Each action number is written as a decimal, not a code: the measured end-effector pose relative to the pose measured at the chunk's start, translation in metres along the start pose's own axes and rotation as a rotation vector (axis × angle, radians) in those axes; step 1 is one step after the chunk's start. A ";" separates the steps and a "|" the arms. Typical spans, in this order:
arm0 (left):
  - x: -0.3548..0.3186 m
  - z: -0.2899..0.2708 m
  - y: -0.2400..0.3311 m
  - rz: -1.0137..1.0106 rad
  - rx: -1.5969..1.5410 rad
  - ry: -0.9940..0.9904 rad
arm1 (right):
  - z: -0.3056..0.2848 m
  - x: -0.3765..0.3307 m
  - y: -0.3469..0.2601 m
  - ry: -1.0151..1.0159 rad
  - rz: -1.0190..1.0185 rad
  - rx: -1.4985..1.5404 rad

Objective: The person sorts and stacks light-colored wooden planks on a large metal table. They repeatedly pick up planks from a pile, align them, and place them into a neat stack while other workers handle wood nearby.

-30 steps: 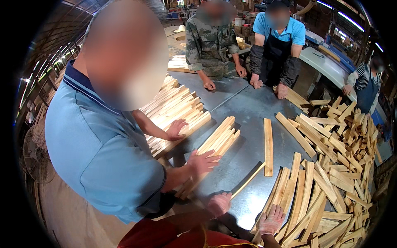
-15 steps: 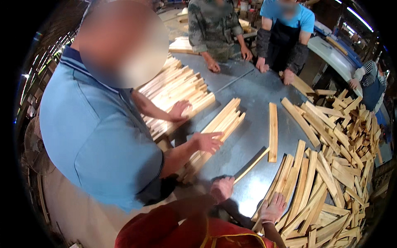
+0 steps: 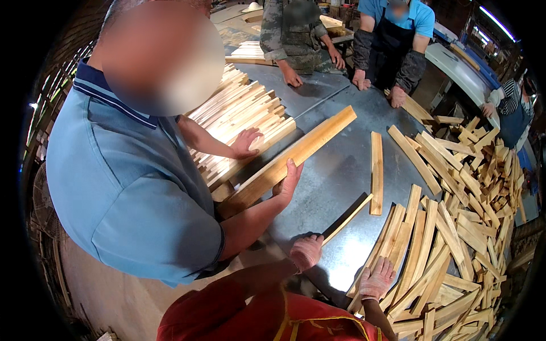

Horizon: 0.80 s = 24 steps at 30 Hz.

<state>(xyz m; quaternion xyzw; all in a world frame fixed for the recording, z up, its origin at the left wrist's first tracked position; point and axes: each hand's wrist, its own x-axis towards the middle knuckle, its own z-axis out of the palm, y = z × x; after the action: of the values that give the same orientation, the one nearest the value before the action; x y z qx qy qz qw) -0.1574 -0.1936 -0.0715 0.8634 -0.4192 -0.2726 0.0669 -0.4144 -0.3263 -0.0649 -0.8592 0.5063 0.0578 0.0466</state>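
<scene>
Slat (image 3: 348,219) apparently pinched in my closed left hand (image 3: 306,252), running far-right; right hand (image 3: 375,278) open on near pile (image 3: 432,250).

Both hands, the left hand (image 3: 306,252) and the right hand (image 3: 377,278), wear pinkish gloves below red sleeves (image 3: 239,310). The wooden slats (image 3: 432,250) are pale yellow-tan, the table (image 3: 335,176) dull grey metal. A co-worker's shirt (image 3: 122,182) is light blue with a navy striped collar.
</scene>
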 end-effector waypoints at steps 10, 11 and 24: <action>-0.004 -0.004 0.001 0.020 0.025 0.062 | 0.015 -0.004 0.003 0.052 0.006 -0.002; -0.004 0.005 0.000 0.052 0.044 0.133 | 0.014 -0.005 0.003 0.058 0.017 0.005; 0.005 0.022 -0.010 0.153 0.122 0.190 | -0.008 -0.004 0.005 0.070 0.004 0.106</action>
<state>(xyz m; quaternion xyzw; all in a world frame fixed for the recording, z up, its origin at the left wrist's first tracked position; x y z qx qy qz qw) -0.1594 -0.1882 -0.0953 0.8533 -0.4913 -0.1579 0.0743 -0.4205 -0.3269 -0.0564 -0.8560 0.5116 0.0011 0.0741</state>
